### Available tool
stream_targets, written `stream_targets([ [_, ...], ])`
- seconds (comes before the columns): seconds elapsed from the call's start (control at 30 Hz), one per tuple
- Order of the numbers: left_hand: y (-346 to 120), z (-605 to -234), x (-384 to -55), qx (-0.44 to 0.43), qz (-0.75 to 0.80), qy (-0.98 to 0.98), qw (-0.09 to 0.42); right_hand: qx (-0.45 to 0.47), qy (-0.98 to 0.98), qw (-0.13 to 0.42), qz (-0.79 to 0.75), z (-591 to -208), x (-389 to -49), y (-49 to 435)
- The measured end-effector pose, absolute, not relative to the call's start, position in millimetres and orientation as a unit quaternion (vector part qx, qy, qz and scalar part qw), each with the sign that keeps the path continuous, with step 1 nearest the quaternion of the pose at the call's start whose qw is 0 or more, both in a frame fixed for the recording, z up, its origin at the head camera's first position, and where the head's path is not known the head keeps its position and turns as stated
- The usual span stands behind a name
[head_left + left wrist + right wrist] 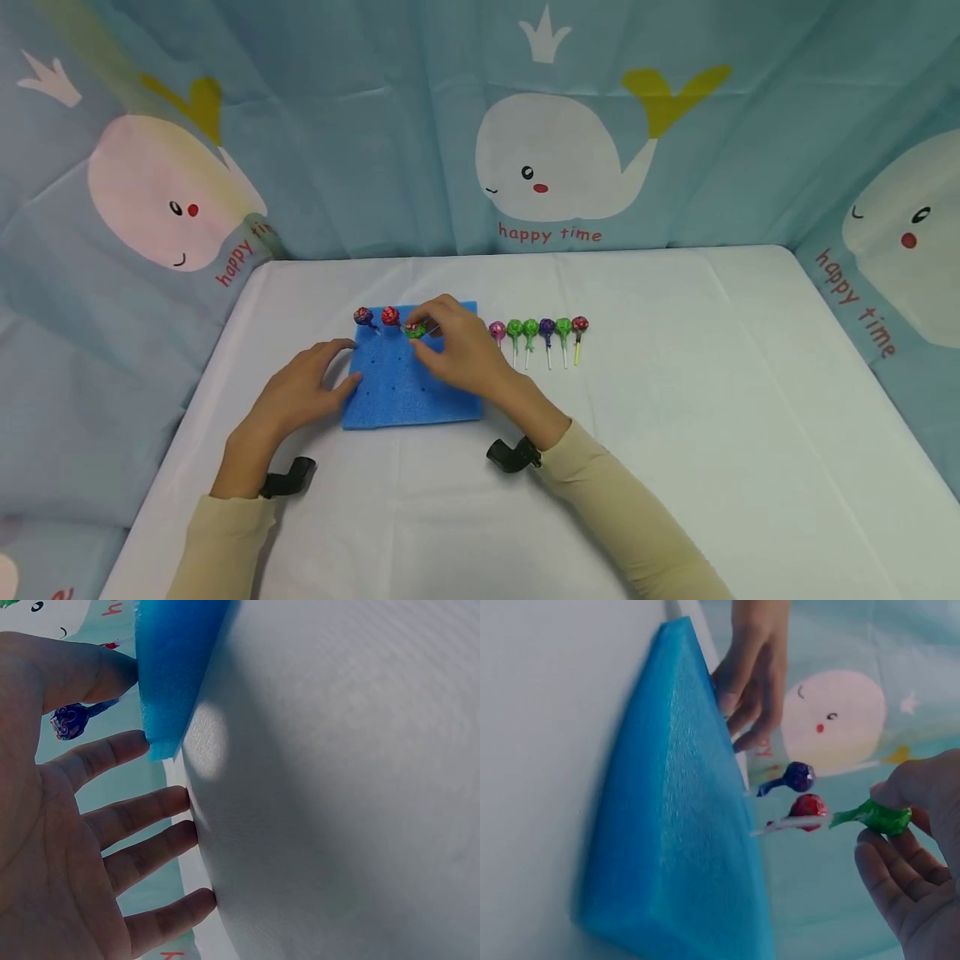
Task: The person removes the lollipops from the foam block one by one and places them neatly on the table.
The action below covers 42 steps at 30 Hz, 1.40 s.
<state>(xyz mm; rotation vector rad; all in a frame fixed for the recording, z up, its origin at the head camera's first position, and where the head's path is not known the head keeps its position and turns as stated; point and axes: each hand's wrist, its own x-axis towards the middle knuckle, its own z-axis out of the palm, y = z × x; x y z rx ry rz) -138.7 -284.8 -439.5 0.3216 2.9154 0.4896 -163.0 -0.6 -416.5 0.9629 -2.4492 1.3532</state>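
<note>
A blue foam block [408,404] with small holes in its top lies on the white table. My left hand [303,387] is at the block's left edge, fingers spread, thumb and forefinger touching it. With thumb and fingers, my right hand [461,350] pinches a green-wrapped lollipop [889,819] by its head, above the block's far part. Its white stick points at the foam; whether the tip touches, I cannot tell. A dark blue lollipop [363,317] and a red lollipop [391,316] stand in the block's far row, left of the held one.
Right of the block, several lollipops lie in a row, among them a pink one [497,331], a purple one [547,327] and a red one with a yellow stick [580,325]. A curtain [420,167] with whale prints hangs behind the table [712,417].
</note>
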Motion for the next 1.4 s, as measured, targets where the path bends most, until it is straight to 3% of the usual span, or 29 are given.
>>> stream_targets([
  [1.03, -286.6, -440.9, -137.7, 0.111, 0.168, 0.976, 0.080, 0.330, -0.830, 0.140, 0.428, -419.2, -156.5, 70.2],
  [1.4, -286.9, -440.9, -137.5, 0.116, 0.173, 0.975, 0.076, 0.277, -0.833, 0.121, 0.464, -422.3, -154.7, 99.5],
])
